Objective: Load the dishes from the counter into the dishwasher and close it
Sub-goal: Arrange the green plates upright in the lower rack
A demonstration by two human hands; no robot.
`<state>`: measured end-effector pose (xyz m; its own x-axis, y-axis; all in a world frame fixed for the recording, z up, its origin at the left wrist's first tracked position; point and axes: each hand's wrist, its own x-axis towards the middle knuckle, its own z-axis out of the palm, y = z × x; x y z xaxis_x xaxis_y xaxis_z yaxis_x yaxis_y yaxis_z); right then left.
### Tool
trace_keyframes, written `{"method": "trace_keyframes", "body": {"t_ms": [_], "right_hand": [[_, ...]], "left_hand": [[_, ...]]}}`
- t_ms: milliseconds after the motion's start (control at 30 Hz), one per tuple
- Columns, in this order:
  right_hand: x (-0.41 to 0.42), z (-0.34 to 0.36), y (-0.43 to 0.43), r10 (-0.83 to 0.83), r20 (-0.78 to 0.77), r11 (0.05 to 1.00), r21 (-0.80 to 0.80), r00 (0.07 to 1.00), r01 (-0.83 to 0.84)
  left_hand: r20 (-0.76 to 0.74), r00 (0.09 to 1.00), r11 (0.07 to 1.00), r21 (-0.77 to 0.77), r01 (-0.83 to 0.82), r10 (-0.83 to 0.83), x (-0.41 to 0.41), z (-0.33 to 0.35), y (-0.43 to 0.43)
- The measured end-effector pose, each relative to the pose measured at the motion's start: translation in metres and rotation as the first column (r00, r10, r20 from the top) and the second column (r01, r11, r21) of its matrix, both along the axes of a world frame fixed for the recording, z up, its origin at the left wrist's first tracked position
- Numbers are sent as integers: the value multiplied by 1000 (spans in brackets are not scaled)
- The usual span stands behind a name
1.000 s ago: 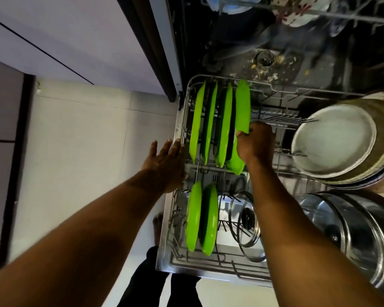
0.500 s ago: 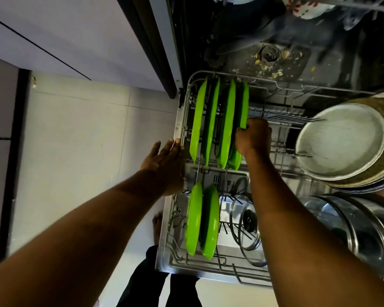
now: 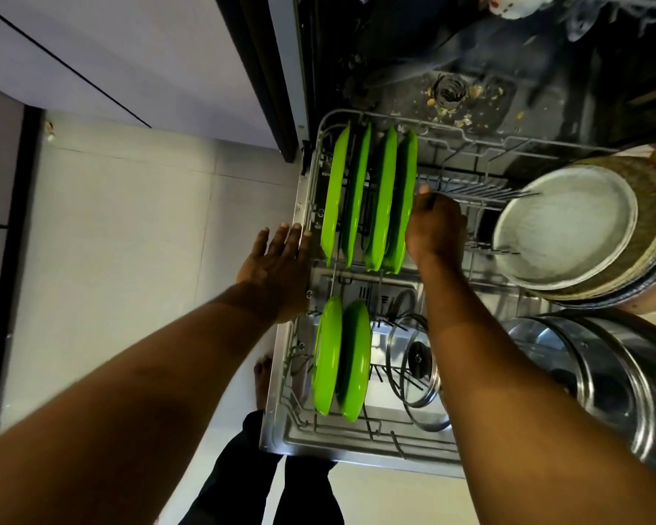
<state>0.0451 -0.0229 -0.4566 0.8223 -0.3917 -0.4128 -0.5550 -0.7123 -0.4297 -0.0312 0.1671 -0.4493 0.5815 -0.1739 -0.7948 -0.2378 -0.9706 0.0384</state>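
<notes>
- Head cam: right hand point(image 3: 436, 229) sits against the right face of the end green plate point(image 3: 404, 206). Its fingers are curled with the tips hidden, so I can't tell if they pinch the plate or only touch it.
- That plate stands on edge in the rack point(image 3: 313, 172), the rightmost in a back row of four green plates point(image 3: 356, 198), just beside its neighbour.
- Left hand point(image 3: 277, 267) is flat with fingers straight and relaxed, tips at the rack's left rim.
- In the front row, two green plates point(image 3: 341, 358) stand on edge. A glass lid point(image 3: 419, 359) leans just right of them, partly under the right forearm.
- Rack sits out over the open dishwasher door point(image 3: 356, 447).
- Right of the rack is a stack of plates point(image 3: 569, 229) with a grey one on top; a steel pot point(image 3: 606, 377) sits nearer the camera.
- Food bits lie around the drain point(image 3: 449, 93) on the tub floor.
</notes>
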Motion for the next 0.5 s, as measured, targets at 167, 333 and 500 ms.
{"method": "trace_keyframes", "body": {"t_ms": [167,333,500], "right_hand": [[-43,17,-16,136,41,991,-1,990,-136],[-94,45,-24,368,-45,925,-83,929,-371],[-144,53,-40,583,-137,774,-206,800,-599]], "left_hand": [[61,994,995,-31,-91,93,-35,21,-2],[49,989,990,-34,-138,139,-71,46,-16],[110,975,980,-62,-187,193,-112,61,-37]]}}
